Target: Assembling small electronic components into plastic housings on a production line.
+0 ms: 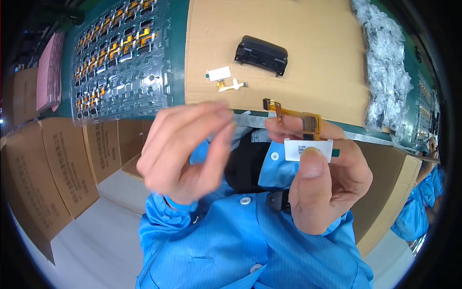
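A small display module with a white printed back, a green tab and an orange flex cable is pinched between the thumb and fingers of my right hand. The cable rises from the module and bends to the left, ending in a dark connector. To its left, my left hand is raised and slightly blurred, thumb and fingertips drawn close together. Whatever may be between those tips is too small or blurred to make out. Beyond the hands, another white-backed module with a flex cable lies on the cardboard.
A black plastic housing rests on the cardboard sheet. Clear trays with several modules stand at left, beside a pink stack. Bubble-wrapped items line the right side. Cartons flank me; a blue-sleeved person is at far right.
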The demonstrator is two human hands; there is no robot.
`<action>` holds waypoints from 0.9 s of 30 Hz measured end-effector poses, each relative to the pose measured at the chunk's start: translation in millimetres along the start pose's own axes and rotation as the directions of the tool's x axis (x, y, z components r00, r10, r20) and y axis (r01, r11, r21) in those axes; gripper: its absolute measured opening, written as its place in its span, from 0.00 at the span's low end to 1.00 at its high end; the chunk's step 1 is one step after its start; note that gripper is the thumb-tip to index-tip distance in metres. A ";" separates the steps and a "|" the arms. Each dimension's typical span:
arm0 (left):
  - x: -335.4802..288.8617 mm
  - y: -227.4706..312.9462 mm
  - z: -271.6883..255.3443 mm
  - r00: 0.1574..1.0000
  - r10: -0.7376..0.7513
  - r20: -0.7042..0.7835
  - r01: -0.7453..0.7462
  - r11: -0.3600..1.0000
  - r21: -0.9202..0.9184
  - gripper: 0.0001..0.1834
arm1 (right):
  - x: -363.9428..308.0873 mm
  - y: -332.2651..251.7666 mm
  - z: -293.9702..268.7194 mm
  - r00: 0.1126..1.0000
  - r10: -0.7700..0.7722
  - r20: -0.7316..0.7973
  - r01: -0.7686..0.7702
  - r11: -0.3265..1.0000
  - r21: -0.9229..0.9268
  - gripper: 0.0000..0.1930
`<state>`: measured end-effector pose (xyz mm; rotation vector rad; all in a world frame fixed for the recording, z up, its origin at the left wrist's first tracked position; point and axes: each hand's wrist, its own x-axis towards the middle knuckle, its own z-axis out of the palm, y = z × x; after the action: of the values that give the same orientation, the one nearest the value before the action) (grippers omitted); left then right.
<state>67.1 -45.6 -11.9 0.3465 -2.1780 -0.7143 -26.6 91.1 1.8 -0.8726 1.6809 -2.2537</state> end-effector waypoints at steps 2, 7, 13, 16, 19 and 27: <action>1.5 14.3 -2.5 0.994 -0.075 -0.081 0.064 0.989 -0.133 0.13 | -0.2 -0.8 0.8 1.000 -0.014 0.028 0.014 1.000 -0.008 0.08; 1.1 22.9 -0.3 0.998 -0.054 -0.033 0.044 0.968 -0.247 0.09 | 5.8 -17.7 4.4 0.983 0.020 0.184 0.012 0.986 -0.169 0.08; -0.1 23.3 1.9 0.998 -0.056 -0.035 0.047 0.975 -0.215 0.09 | 2.5 -12.5 5.5 0.983 -0.006 0.184 0.031 0.991 -0.130 0.07; 0.2 25.0 1.0 0.996 -0.079 -0.028 0.071 0.974 -0.213 0.09 | 3.5 -12.5 5.2 0.980 -0.023 0.196 0.049 0.990 -0.131 0.06; 0.9 26.5 2.0 0.995 -0.091 -0.038 0.080 0.972 -0.220 0.08 | 3.2 -11.9 4.2 0.978 -0.016 0.209 0.042 0.992 -0.122 0.05; 2.4 29.8 1.9 0.991 -0.130 -0.044 0.118 0.971 -0.209 0.08 | 3.5 -11.6 4.3 0.974 -0.041 0.223 0.077 0.985 -0.155 0.06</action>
<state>63.8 -22.1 6.3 0.3925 -2.0199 -0.9794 -24.9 89.8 14.5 -1.1764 1.7750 -1.9894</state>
